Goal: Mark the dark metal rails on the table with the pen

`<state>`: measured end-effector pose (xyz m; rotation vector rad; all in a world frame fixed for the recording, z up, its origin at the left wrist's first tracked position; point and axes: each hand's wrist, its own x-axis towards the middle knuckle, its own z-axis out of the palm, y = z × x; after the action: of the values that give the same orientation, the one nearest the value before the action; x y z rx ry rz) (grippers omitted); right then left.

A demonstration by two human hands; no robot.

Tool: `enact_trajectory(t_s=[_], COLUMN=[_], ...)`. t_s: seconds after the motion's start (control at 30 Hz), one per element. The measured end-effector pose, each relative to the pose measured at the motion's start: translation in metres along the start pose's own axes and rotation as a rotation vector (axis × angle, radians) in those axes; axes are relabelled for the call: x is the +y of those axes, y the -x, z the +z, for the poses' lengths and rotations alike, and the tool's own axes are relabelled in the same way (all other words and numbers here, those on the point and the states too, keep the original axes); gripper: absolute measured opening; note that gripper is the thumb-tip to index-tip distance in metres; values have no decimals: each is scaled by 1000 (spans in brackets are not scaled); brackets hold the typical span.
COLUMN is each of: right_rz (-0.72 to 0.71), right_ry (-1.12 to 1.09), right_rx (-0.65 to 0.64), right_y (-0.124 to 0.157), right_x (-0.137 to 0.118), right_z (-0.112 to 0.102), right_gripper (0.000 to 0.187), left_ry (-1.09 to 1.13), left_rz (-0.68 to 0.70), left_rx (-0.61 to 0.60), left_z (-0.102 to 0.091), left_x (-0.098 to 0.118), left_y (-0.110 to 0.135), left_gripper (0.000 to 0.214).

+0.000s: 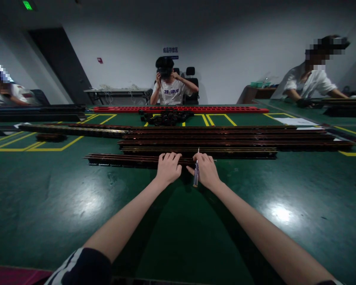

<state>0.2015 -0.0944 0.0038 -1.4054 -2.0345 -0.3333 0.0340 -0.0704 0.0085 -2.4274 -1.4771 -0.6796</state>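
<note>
A long, thin dark strip (121, 159) lies crosswise on the green table in front of me. My left hand (167, 169) grips it near its right part, fingers curled over the far edge. Close by on the right, my right hand (207, 171) is closed around a small screwdriver (196, 179) with a translucent handle; its shaft points away from me. The right fingers also rest at the strip, though whether they press on it is hidden. Just beyond both hands lies a stack of similar long dark strips (231, 142).
Behind the stack are a pile of small black parts (167, 117) and a long red slotted rail (118, 109). More dark strips (35, 114) lie at left. A person (173, 89) sits opposite; others work at left and right. Yellow lines mark the green table (61, 221).
</note>
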Motion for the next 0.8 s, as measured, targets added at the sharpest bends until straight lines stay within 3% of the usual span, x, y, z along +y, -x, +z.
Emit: enact_trajectory(t_s=[0.37,0.53,0.7,0.8], right_rz=[122,89,41,85], right_ry=[105,26,-28,4], right_rx=[69,18,-25,-31], right_y=[0,2,2,0], right_x=[0,2,3,2], right_z=[-2,-4,-4,-3], right_gripper=[20,26,16,12], left_ry=[-6,-1,-11,-19], left_rz=[-28,-56,-68,-71], left_rx=[22,15,9,3], left_z=[4,4,3,2], left_x=[-2,-4,-3,-2], left_y=[0,0,0,0], left_gripper=[37,36,36,36])
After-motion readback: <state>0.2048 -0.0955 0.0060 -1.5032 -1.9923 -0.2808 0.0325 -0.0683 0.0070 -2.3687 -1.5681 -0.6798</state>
